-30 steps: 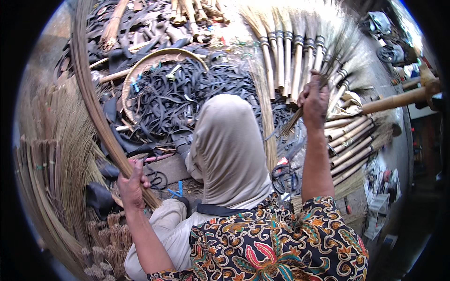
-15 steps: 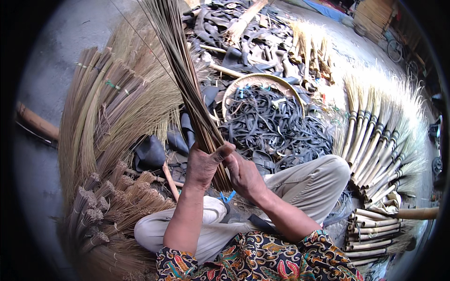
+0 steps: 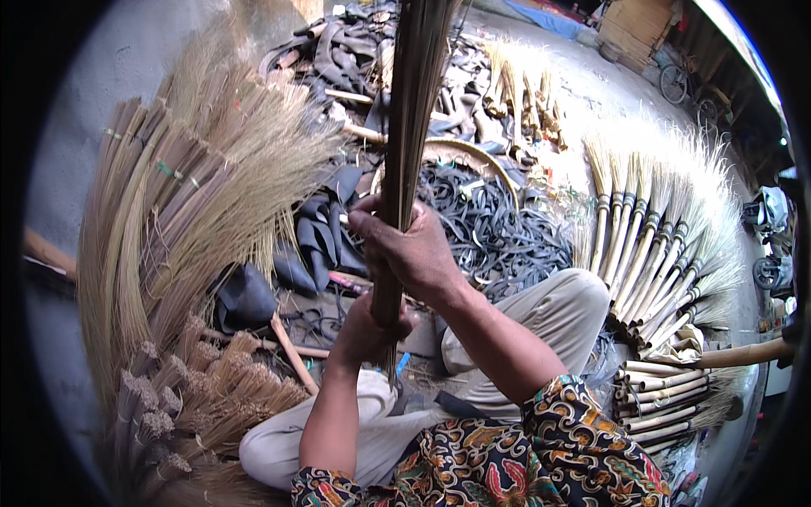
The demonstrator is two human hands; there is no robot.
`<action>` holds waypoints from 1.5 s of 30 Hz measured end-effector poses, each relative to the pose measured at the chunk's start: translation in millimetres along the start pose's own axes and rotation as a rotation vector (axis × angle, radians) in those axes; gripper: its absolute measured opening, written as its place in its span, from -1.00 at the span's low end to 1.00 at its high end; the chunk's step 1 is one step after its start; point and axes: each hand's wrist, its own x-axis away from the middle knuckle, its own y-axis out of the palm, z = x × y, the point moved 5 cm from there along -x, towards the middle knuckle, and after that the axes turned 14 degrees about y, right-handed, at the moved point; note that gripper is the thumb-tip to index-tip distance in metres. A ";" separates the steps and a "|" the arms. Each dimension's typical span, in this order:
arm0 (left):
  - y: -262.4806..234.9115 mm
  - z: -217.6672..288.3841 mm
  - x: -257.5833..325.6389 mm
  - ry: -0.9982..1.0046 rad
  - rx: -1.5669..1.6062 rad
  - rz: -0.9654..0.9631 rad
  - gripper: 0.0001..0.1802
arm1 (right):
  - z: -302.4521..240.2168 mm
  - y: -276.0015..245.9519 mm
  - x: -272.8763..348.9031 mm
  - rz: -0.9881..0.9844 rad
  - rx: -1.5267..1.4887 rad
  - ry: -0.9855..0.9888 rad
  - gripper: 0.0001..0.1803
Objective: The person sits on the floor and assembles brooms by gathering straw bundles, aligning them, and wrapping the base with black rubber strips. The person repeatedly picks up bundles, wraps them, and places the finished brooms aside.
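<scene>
Brown bundle of long, thin, dry-looking strands (image 3: 416,110) gripped by 2 hands

The bare right hand (image 3: 420,249) clamps its fingers around the bundle, above the bare left hand (image 3: 370,329), whose fingers close on the lower part, before a seated person's beige cloth trousers (image 3: 545,317). The step appears to be gathering the strands together; the next move would call for at least 1 firm hand.
</scene>
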 end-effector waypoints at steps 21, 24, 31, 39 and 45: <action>41.9 -132.7 18.6 0.172 -0.166 0.259 -0.61 | 132.8 -27.5 11.8 0.096 0.280 -0.098 -0.66; 40.6 -136.1 19.0 0.208 -0.184 0.272 -0.63 | 135.9 -28.3 9.3 0.085 0.289 -0.133 -0.67; 45.9 -158.8 28.3 0.199 -0.240 0.360 -0.65 | 155.3 -32.4 2.1 0.047 0.358 -0.105 -0.75; 63.0 -179.9 47.6 -0.228 -0.202 0.219 -0.60 | 150.5 -44.0 -10.6 0.139 0.193 0.194 -0.76; 54.9 -118.8 36.4 -0.242 0.008 0.055 -0.72 | 84.5 -53.4 -12.7 -0.076 -0.163 0.042 -0.36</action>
